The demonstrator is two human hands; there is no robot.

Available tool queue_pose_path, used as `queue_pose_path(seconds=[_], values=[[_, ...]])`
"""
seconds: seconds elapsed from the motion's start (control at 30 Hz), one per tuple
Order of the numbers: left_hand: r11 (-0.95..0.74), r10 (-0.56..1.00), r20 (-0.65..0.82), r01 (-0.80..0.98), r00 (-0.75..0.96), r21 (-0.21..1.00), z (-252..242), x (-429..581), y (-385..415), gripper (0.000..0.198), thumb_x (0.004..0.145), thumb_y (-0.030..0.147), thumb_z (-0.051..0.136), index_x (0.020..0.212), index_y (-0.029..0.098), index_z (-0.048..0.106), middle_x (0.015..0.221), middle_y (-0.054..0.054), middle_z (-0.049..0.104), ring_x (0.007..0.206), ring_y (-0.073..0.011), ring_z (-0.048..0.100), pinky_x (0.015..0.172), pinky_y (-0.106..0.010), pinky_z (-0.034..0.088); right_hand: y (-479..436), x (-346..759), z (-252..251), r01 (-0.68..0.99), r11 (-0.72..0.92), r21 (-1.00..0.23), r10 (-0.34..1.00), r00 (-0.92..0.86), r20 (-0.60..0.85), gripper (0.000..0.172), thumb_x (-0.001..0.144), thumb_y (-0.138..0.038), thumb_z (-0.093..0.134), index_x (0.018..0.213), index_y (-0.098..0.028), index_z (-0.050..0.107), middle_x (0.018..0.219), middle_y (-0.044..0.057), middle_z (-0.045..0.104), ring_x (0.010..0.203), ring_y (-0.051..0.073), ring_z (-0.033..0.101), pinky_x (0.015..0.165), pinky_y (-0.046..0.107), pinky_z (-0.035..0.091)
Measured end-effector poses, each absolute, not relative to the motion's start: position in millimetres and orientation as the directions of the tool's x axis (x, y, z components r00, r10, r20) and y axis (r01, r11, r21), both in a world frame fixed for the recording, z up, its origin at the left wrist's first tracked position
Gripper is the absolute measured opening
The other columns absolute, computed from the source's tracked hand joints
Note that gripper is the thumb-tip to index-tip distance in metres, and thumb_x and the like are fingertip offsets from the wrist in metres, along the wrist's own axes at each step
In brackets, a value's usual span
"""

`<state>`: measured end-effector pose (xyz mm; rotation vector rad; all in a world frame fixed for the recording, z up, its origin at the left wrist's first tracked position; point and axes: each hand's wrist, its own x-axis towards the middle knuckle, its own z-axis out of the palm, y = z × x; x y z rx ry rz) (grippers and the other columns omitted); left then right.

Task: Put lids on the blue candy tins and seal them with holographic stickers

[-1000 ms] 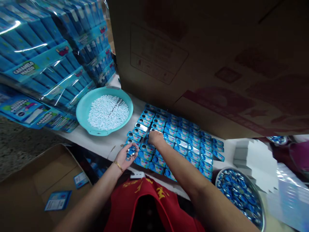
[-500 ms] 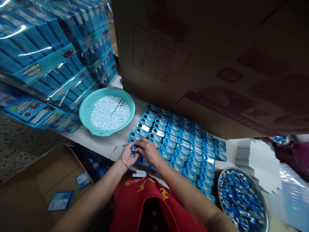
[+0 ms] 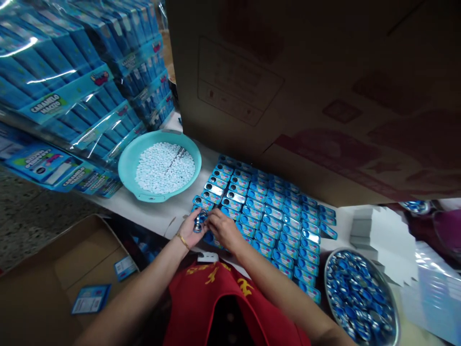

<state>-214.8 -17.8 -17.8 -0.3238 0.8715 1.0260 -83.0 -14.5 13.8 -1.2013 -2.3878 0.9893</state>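
Observation:
My left hand [image 3: 188, 231], with a gold bracelet at its wrist, is curled around several small round blue-and-silver metal lids [image 3: 198, 222]. Against its fingers, my right hand [image 3: 225, 229] has thumb and fingertips pinched together; what lies between them is too small to make out. Both hands are over the near left corner of the rows of small blue tins [image 3: 268, 218]. Some tins at the left of the rows show a dark round opening, while others have blue round tops.
Left of the tins stands a turquoise basin [image 3: 124, 166] of white candies with a metal utensil. A metal bowl [image 3: 395, 307] of round lids is at right. Behind rises a large cardboard box [image 3: 288, 96]; wrapped blue packs [image 3: 72, 91] stack at left, above an open carton [image 3: 32, 283].
My right fingers have drawn back slightly to the right from the left palm, so the lids there show more fully. The left hand has barely shifted.

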Motion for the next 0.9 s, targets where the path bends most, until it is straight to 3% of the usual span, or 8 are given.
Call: queue_pose_path(seconds=[0.13, 0.3, 0.5, 0.67, 0.73, 0.83, 0.9], values=[[0.537, 0.605, -0.76, -0.827, 0.238, 0.168, -15, -215, -19, 0.018, 0.082, 0.02, 0.044, 0.071, 0.01, 0.054, 0.063, -0.006, 0.06, 0.053, -0.0108, 0.057, 0.048, -0.021, 0.047, -21, -81, 12, 0.559, 0.356, -0.749, 0.82, -0.571, -0.036, 0.014, 0.082, -0.019, 0.045, 0.092, -0.021, 0.055, 0.088, 0.003, 0.055, 0.087, 0.014, 0.051, 0.078, 0.026, 0.039], [0.525, 0.606, -0.768, -0.83, 0.21, 0.186, -18, -209, -21, 0.014, 0.079, 0.022, 0.05, 0.072, 0.011, 0.055, 0.061, -0.003, 0.059, 0.049, -0.0087, 0.055, 0.039, -0.016, 0.042, -28, -88, 4, 0.586, 0.252, -0.77, 0.898, -0.437, -0.039, 0.023, 0.076, -0.02, 0.053, 0.099, -0.021, 0.052, 0.097, 0.005, 0.053, 0.088, 0.016, 0.051, 0.077, 0.028, 0.041], [0.522, 0.628, -0.745, -0.831, 0.224, 0.19, -26, -209, -29, 0.011, 0.079, 0.019, 0.049, 0.074, 0.012, 0.055, 0.069, -0.006, 0.062, 0.065, -0.0142, 0.06, 0.061, -0.028, 0.052, -28, -72, -2, 0.55, 0.164, -0.819, 0.946, -0.323, -0.027, 0.008, 0.078, -0.02, 0.047, 0.083, -0.019, 0.054, 0.081, 0.002, 0.055, 0.073, 0.012, 0.052, 0.067, 0.023, 0.042], [0.552, 0.638, -0.755, -0.774, 0.152, 0.31, -24, -206, -37, 0.002, 0.073, 0.012, 0.055, 0.072, 0.014, 0.054, 0.067, -0.003, 0.059, 0.064, -0.0132, 0.059, 0.066, -0.034, 0.051, -40, -57, 8, 0.684, 0.304, -0.663, 0.891, -0.45, -0.055, 0.024, 0.082, -0.016, 0.039, 0.099, -0.021, 0.056, 0.108, 0.008, 0.051, 0.09, 0.016, 0.052, 0.074, 0.026, 0.043], [0.572, 0.643, -0.756, -0.734, 0.124, 0.366, -21, -202, -42, 0.004, 0.071, 0.014, 0.058, 0.073, 0.014, 0.055, 0.068, -0.002, 0.059, 0.064, -0.0125, 0.059, 0.065, -0.033, 0.052, -47, -57, 8, 0.681, 0.293, -0.671, 0.876, -0.472, -0.096, 0.025, 0.081, -0.017, 0.041, 0.1, -0.021, 0.057, 0.113, 0.008, 0.049, 0.092, 0.016, 0.052, 0.075, 0.026, 0.043], [0.609, 0.641, -0.754, -0.693, 0.144, 0.385, -18, -200, -50, 0.007, 0.069, 0.016, 0.061, 0.072, 0.014, 0.054, 0.069, -0.002, 0.059, 0.066, -0.0125, 0.059, 0.065, -0.032, 0.051, -53, -59, -1, 0.6, 0.145, -0.787, 0.914, -0.386, -0.126, 0.016, 0.079, -0.021, 0.046, 0.08, -0.019, 0.062, 0.096, 0.006, 0.056, 0.086, 0.015, 0.054, 0.076, 0.027, 0.043], [0.617, 0.637, -0.755, -0.69, 0.156, 0.378, -18, -202, -54, 0.008, 0.07, 0.015, 0.061, 0.07, 0.014, 0.053, 0.068, -0.001, 0.058, 0.067, -0.0127, 0.06, 0.067, -0.033, 0.051, -50, -58, -10, 0.542, -0.015, -0.841, 0.936, -0.287, -0.202, 0.015, 0.078, -0.022, 0.048, 0.07, -0.018, 0.06, 0.076, 0.003, 0.058, 0.072, 0.013, 0.055, 0.067, 0.026, 0.044]])
